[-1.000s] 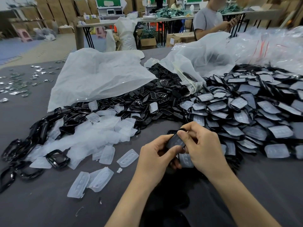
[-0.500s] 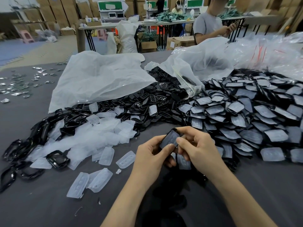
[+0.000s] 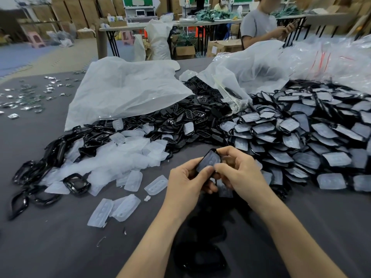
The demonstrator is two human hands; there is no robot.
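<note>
Clutter round black shell (image 3: pixel 208 160): clear pads (image 3: pixel 120 157) left; filled shells (image 3: pixel 301 141) right

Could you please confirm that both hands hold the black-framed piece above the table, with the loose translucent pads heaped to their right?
Not quite: the head view shows the loose translucent pads heaped to their left. The left hand and right hand do hold the black-framed piece above the table.

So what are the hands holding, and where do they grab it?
One black frame with a cloudy pad in it. The left hand pinches its lower left edge; the right hand pinches its right edge.
</note>
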